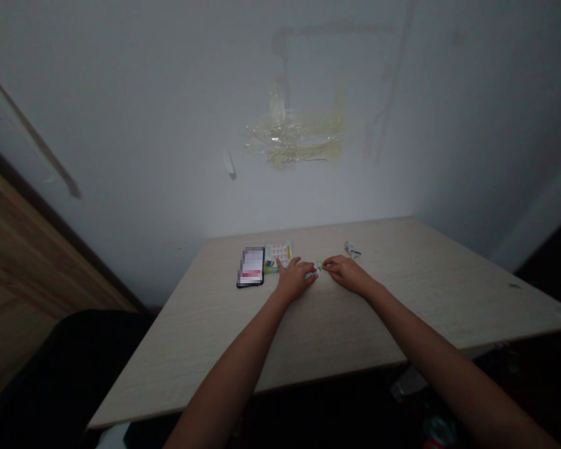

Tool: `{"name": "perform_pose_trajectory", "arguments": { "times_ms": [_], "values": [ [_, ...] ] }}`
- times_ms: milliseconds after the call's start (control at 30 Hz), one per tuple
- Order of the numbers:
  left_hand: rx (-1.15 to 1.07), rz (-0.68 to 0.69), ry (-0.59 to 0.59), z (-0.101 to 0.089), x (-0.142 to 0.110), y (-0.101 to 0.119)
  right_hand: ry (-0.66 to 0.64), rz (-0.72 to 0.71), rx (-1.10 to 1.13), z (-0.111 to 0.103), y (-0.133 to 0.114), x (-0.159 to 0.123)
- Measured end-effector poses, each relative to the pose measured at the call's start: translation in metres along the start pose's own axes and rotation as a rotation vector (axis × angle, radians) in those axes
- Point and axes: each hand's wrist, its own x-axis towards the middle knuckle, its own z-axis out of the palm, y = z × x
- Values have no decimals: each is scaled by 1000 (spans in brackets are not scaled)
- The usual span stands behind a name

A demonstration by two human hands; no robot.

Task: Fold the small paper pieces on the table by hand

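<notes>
Both my arms reach out over a pale wooden table (402, 312). My left hand (295, 277) and my right hand (348, 272) meet near the table's middle, fingertips pinched on a small pale green piece (318, 266) between them; it is too small to name. Just left of my left hand lies a small colourful booklet or card (278, 254). Beside that lies a phone (251, 267) with its screen lit.
A small crumpled wrapper (352, 250) lies on the table behind my right hand. A white wall with tape residue (294, 140) stands right behind the table. A wooden panel (23, 262) is at the left, a dark shape (60, 374) below it.
</notes>
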Motion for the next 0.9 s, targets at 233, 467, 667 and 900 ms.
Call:
{"name": "perform_pose_trajectory", "arguments": {
  "times_ms": [233,467,667,900],
  "values": [
    [21,-6,-5,2,2,-2,6,15,-5,2,0,1],
    [5,12,-12,1,2,-1,-14,27,-37,1,-2,4],
    [-3,16,-7,0,2,0,-45,43,-63,-3,-5,6],
    [10,32,-2,1,2,-2,-39,52,-86,-7,-10,3]
  ]
}}
